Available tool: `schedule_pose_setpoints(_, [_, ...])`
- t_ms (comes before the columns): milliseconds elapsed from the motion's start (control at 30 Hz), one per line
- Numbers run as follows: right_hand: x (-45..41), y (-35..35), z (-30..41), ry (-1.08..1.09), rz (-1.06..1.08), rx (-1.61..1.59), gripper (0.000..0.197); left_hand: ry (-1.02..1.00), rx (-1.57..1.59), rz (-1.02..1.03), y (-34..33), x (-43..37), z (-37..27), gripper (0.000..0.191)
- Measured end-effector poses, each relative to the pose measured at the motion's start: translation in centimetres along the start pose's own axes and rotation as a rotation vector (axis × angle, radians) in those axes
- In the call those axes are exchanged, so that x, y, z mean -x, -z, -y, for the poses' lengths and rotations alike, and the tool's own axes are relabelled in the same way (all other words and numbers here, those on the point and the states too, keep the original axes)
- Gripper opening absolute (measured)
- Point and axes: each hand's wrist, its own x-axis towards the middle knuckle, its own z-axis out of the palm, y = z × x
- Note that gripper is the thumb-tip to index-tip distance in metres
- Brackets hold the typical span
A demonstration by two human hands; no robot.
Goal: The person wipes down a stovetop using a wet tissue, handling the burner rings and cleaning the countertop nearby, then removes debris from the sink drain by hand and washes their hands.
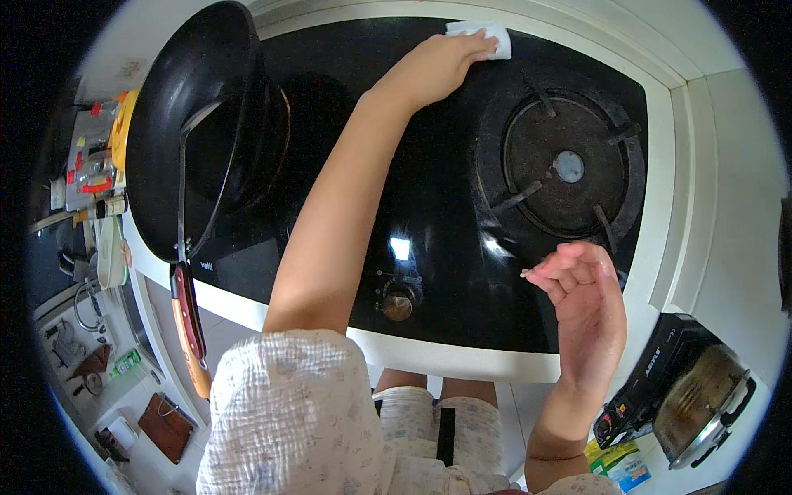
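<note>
My left hand (455, 59) reaches to the far edge of a black glass gas cooktop (427, 204). Its fingers grip and press a folded white wipe (497, 44) against the surface. My right hand (585, 297) is raised over the front right of the cooktop, palm turned toward me and fingers curled. A small pale speck (525, 272) shows at its fingertips; whether it is a held bit or a nail is unclear. Beyond this hand lies the right burner (569, 167) with its dark pan support (489, 148).
A black wok (167, 124) leans tilted over the left burner, a wood-handled turner (183, 185) in it. Below the wok's handle the counter edge drops to the floor. At right are a black portable stove (649, 377) and a lidded pot (705, 402). Bottles (96, 170) stand at left.
</note>
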Motion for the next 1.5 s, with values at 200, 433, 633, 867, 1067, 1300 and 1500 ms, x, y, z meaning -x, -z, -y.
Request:
schedule_pose_setpoints(200, [0.3, 2.2, -0.6, -0.007, -0.039, -0.095, 0.038, -0.202, 0.025, 0.053, -0.7, 2.6, 0.9, 0.047])
schedule_pose_setpoints(433, [1.8, 2.4, -1.0, -0.006, -0.076, -0.125, 0.039, -0.074, 0.086, 0.147, 2.8, 10.8, -4.2, 0.052])
schedule_pose_setpoints(633, [3.5, 2.6, -2.0, -0.024, -0.111, -0.152, 0.039, 0.124, 0.136, 0.241, 4.1, 17.6, -8.2, 0.051])
schedule_pose_setpoints(867, [4.6, 3.1, -2.6, -0.008, -0.168, -0.079, 0.037, 0.103, 0.032, 0.144, 2.6, 11.1, -4.9, 0.054])
schedule_pose_setpoints(1067, [4.6, 3.4, -2.4, -0.011, -0.202, -0.098, 0.036, 0.072, -0.052, 0.105, 1.7, 1.4, -0.9, 0.047])
schedule_pose_setpoints(1300, [4.8, 5.9, -3.0, 0.006, -0.206, -0.078, 0.037, 0.043, 0.040, 0.107, 2.1, 5.1, -1.6, 0.038])
schedule_pose_setpoints(1500, [5.5, 6.6, -3.2, -0.003, -0.254, 0.028, 0.037, 0.120, -0.001, 0.164, 2.6, 11.3, -6.5, 0.048])
